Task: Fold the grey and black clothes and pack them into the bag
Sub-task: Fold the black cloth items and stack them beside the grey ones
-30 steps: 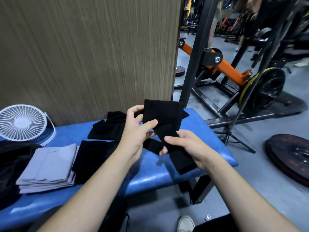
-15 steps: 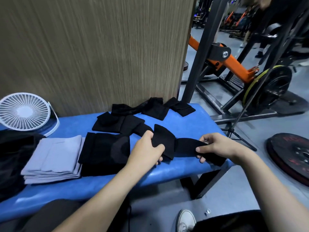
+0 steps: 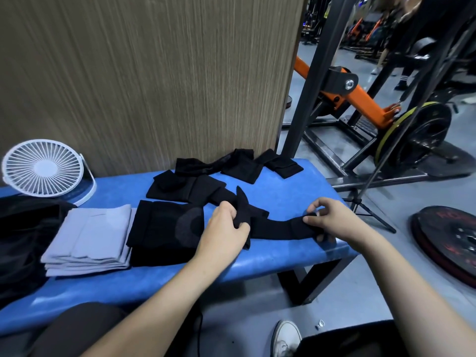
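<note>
Matt black cloth strip point(image 3: 278, 228) lies on a smooth, slightly glossy blue padded bench point(image 3: 296, 191) before a wood-grain panel point(image 3: 154, 81).

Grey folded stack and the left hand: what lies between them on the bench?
In the head view, a folded black garment lies on the blue bench between the grey folded stack and the left hand, touching the stack's edge.

A round white plastic desk fan point(image 3: 42, 168) is standing at the left of the frame on the blue padded bench point(image 3: 291, 191). A brown wood-grain wall panel point(image 3: 154, 81) is filling the upper left. An orange and black steel weight machine point(image 3: 360, 99) is occupying the upper right, and a black weight plate point(image 3: 448, 240) is lying on the grey floor at the right edge.
</note>
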Motion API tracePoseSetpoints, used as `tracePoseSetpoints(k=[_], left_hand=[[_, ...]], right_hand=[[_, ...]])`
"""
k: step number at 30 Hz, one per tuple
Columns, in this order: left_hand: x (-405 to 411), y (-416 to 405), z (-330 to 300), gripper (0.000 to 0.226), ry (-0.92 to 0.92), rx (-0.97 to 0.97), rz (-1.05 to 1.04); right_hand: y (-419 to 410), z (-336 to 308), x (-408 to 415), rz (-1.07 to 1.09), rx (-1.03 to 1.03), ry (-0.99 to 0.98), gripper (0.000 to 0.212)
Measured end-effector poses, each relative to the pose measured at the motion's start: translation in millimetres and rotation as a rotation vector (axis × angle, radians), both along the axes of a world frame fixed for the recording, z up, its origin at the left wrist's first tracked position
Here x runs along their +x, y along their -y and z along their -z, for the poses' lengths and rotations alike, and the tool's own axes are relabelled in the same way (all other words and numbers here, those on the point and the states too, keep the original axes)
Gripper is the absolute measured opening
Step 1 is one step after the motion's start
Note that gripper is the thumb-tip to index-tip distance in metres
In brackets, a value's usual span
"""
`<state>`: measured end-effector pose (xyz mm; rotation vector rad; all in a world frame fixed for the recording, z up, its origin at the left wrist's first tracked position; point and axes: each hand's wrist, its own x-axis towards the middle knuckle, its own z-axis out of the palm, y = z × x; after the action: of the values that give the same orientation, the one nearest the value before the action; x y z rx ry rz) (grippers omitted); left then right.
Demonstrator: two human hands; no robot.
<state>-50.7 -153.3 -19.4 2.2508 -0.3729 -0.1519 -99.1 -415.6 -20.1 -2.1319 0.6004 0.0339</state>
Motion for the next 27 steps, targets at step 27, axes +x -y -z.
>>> tracePoseSetpoints(k=[27], left_hand=[[-1.6,25.2,30.0,0.041,0.129,0.201,0.063]], right_hand=[[-28.9,-8.6,2.9,-0.119,0.318,0.163,0.020]])
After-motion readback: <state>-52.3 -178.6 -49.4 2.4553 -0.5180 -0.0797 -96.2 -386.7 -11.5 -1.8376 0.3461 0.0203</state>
